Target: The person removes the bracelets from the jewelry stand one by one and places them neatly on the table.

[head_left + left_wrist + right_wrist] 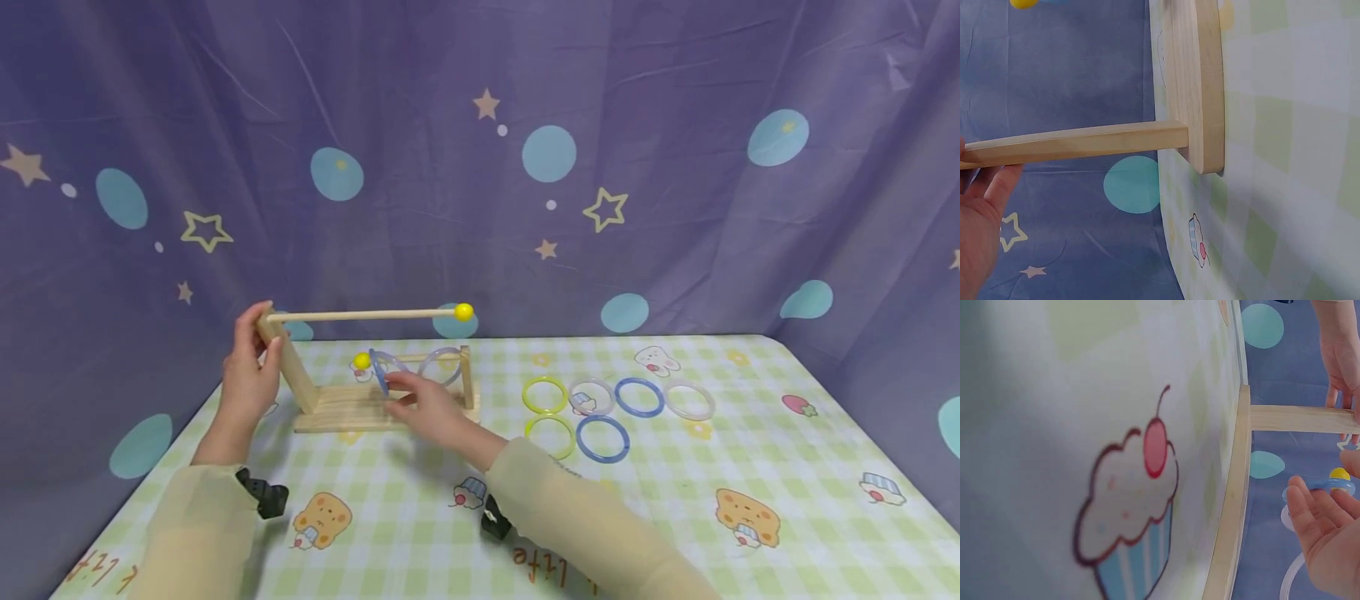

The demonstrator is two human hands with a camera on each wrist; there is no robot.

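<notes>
A wooden stand (pixel 341 408) has a tall post at its left and a short post (pixel 467 375) at its right. My left hand (pixel 250 367) grips the top of the tall post (pixel 1085 142), thumb on the near side. From that post an upper rod (pixel 360 316) runs right to a yellow ball (pixel 463 312). The short post's lower rod points left, ending in another yellow ball (pixel 362 361). My right hand (pixel 431 408) pinches a blue ring (pixel 378 373) just beside this ball. A pale translucent ring (pixel 424 364) hangs on the lower rod nearer the short post.
Right of the stand, several rings lie flat on the checked tablecloth (pixel 420 542): yellow-green rings (pixel 546 411), blue rings (pixel 603 460) and pale clear rings (pixel 712 406). A purple patterned curtain (pixel 420 233) hangs behind the table.
</notes>
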